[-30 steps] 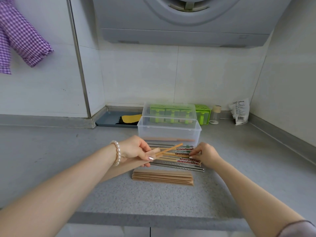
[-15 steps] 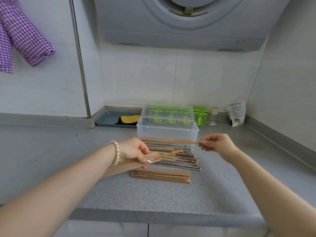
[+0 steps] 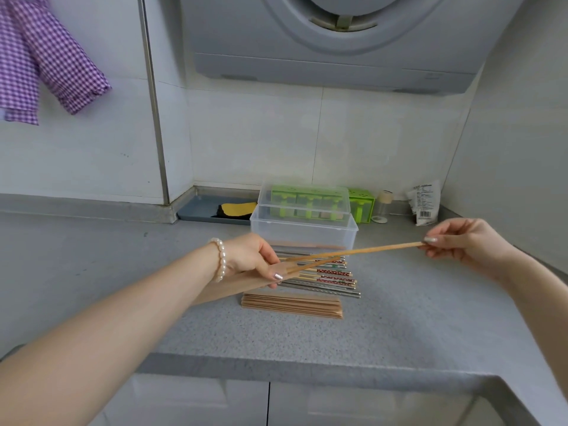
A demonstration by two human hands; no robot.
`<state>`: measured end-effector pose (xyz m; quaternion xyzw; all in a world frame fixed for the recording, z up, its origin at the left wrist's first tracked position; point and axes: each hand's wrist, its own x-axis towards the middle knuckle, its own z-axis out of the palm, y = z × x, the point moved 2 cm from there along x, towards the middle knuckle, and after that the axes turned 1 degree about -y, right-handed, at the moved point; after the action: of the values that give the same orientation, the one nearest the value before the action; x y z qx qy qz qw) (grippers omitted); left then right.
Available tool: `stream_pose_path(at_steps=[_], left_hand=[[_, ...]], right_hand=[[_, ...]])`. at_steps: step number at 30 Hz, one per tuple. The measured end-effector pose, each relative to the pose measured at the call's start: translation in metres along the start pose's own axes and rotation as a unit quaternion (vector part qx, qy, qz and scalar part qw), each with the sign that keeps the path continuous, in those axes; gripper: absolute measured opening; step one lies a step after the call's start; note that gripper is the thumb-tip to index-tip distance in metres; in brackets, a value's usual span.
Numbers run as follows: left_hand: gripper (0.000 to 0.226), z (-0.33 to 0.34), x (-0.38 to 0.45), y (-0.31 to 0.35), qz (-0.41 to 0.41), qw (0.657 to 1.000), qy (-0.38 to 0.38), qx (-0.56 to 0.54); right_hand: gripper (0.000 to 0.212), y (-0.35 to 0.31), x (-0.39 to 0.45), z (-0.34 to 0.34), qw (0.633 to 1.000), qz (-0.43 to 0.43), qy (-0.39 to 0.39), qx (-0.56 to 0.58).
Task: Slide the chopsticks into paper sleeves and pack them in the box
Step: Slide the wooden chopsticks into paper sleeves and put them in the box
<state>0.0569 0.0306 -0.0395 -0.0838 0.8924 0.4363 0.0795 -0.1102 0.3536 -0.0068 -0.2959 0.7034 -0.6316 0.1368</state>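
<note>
My left hand point(image 3: 250, 261) grips a brown paper sleeve point(image 3: 233, 287) with one wooden chopstick partly inside it. My right hand point(image 3: 461, 241) pinches the far end of a second wooden chopstick point(image 3: 368, 250), whose tip reaches the sleeve's mouth by my left thumb. Under them on the counter lie several loose chopsticks point(image 3: 325, 278), some metal and some patterned. A stack of empty paper sleeves point(image 3: 292, 305) rests just in front of them. The clear plastic box point(image 3: 302, 233) stands behind the pile with a sleeved pair lying in it.
A clear lid point(image 3: 304, 199) leans on the box's back edge, in front of green containers point(image 3: 361, 204). A grey tray point(image 3: 199, 210) with a yellow sponge sits at the back left, a small jar point(image 3: 382, 206) and a packet point(image 3: 425, 202) at the back right. The counter edge runs near me.
My right hand picked a wooden chopstick off the pile and carried it up and to the right. Its tip has come to the sleeve held in my left hand.
</note>
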Motion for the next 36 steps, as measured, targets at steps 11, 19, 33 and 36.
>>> stream_pose_path(at_steps=[11, 19, 33, 36], left_hand=[[0.012, 0.001, -0.005, 0.007, 0.005, 0.999, -0.004, 0.037], [0.009, 0.013, -0.005, 0.019, 0.026, 0.998, -0.012, 0.047], [0.011, 0.016, -0.004, 0.022, 0.027, 0.999, 0.018, 0.03], [0.012, 0.016, -0.003, 0.021, 0.024, 0.999, 0.023, 0.035]], right_hand=[[0.066, -0.008, 0.001, 0.001, 0.999, -0.005, -0.001, -0.051], [0.034, -0.001, 0.009, 0.032, 0.996, 0.004, -0.05, -0.071], [0.021, 0.019, 0.015, 0.086, 0.996, 0.044, -0.063, -0.033], [0.021, 0.017, 0.016, 0.092, 0.996, 0.048, -0.063, -0.029]])
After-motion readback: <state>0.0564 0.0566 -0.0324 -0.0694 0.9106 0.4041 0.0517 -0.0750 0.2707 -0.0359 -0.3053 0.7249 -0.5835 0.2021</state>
